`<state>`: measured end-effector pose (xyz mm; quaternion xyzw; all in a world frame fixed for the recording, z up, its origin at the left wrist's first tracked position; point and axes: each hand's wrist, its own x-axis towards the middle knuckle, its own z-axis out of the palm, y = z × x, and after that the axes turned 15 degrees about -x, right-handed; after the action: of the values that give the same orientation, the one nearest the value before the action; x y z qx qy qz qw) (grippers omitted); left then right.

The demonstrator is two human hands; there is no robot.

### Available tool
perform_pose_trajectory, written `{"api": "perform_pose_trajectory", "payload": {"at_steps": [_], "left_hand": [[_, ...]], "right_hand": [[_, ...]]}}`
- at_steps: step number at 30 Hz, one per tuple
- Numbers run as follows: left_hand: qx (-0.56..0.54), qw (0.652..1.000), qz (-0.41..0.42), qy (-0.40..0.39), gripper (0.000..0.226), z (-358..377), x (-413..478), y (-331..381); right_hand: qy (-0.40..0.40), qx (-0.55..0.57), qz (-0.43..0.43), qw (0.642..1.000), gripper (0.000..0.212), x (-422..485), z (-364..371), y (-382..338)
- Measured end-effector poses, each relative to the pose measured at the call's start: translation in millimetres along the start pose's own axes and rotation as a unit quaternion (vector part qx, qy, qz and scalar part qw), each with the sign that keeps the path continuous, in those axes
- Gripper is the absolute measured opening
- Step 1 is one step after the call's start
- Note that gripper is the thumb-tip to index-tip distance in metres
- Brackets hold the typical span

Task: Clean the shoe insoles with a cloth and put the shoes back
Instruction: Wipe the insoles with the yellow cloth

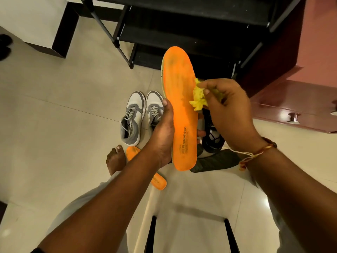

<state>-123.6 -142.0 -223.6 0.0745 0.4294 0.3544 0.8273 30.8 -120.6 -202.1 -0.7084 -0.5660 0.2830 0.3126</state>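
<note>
Open floor is seen at the frame's left, up to the grey shoes. At centre, the orange insole, smudged dark near its toe, is gripped by the left hand, fingers curled round it. A yellow cloth is pinched against its right edge by the right hand.

A reddish-brown cabinet with a metal knob stands at three o'clock and a white block at ten o'clock, on a pale tiled floor.
</note>
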Motion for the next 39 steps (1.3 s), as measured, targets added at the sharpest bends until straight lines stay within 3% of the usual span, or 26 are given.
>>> {"api": "perform_pose_trajectory", "payload": {"at_steps": [3,7,16,21,26,39], "left_hand": [[-0.023,1.0,0.013,0.008,0.077,3,-1,0],[-0.064,0.997,0.037,0.031,0.062,5,-4,5],[-0.06,0.996,0.053,0.034,0.077,4,-7,10],[-0.048,0.996,0.058,0.042,0.067,5,-7,9],[-0.067,0.995,0.058,0.04,0.073,2,-6,8],[-0.064,0.994,0.069,0.052,0.071,2,-4,4]], "right_hand": [[-0.089,-0.031,-0.015,0.995,0.024,-6,6,-3],[-0.147,-0.2,-0.108,0.963,0.057,-14,3,-8],[-0.099,-0.207,-0.192,0.954,0.033,-22,7,-7],[-0.124,-0.205,-0.119,0.964,0.038,-22,6,-14],[-0.119,-0.191,-0.173,0.959,0.036,-24,6,-15],[-0.147,-0.224,-0.183,0.946,0.038,-27,8,-15]]}}
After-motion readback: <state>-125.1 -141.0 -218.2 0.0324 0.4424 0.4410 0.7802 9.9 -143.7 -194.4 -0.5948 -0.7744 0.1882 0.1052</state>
